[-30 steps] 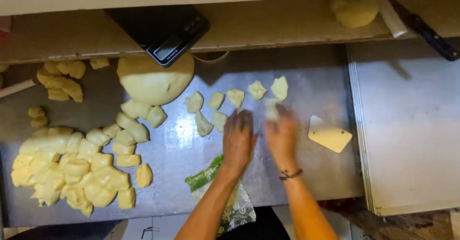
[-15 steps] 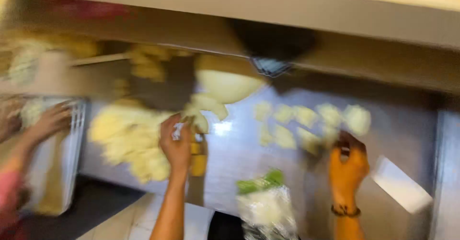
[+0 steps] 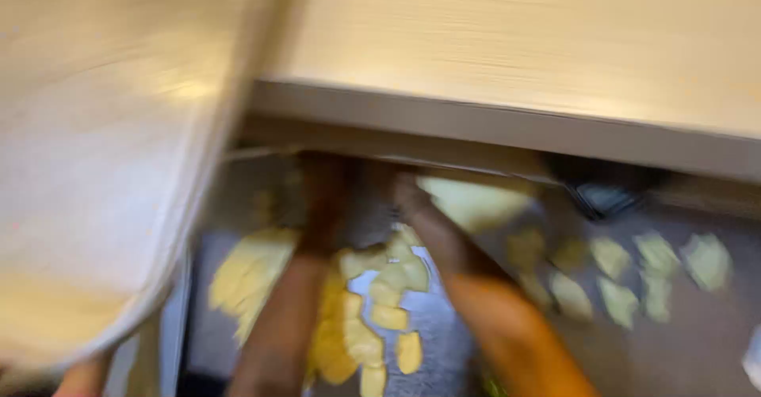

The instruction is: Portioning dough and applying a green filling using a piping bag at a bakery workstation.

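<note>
I am reaching both arms over the heap of cut dough pieces (image 3: 372,302) on the steel tabletop (image 3: 713,333). My left hand (image 3: 321,179) and right hand (image 3: 404,191) are blurred under the shelf, so each grip is unreadable. Slow, low scooping should suit these soft pieces.

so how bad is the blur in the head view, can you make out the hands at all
Head view: heavy motion blur smears everything. Both forearms reach up toward the shaded far edge under the pale shelf, where the left hand and right hand dissolve into shadow; their grip cannot be read. The yellow dough pieces show as soft blobs on the metal table, with a warm glare patch upper left.
</note>
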